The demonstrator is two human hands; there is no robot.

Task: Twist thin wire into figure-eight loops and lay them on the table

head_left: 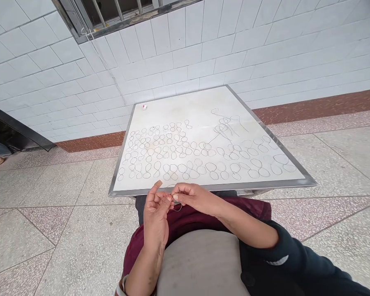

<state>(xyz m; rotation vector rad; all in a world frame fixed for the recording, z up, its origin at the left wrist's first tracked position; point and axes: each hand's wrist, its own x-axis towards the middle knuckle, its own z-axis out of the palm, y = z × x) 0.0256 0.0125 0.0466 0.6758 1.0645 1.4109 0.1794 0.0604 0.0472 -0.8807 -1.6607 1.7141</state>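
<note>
From my place at the screen I see the left hand (156,218) and the right hand (193,197) close together in front of the body, just behind the near edge of the surface (209,187). The right hand pinches a loop of thin dark thread (178,208) between thumb and fingers, and the loop hangs just below the hands, above the lap. I cannot tell if it is thread or fine wire. The left fingertips touch the right fingers at the pinch, but I cannot tell if the left hand also clamps the loop; its index finger stands up, apart from the others. On the surface lie many small thread loops (172,150) in uneven rows, and a tangled bunch of thread (225,127) lies toward the far side. A small red-and-white object (144,107) sits near the far corner. Behind it are a white tiled wall (185,61) and a barred window (111,12), and below is a terrazzo floor (58,185).
</note>
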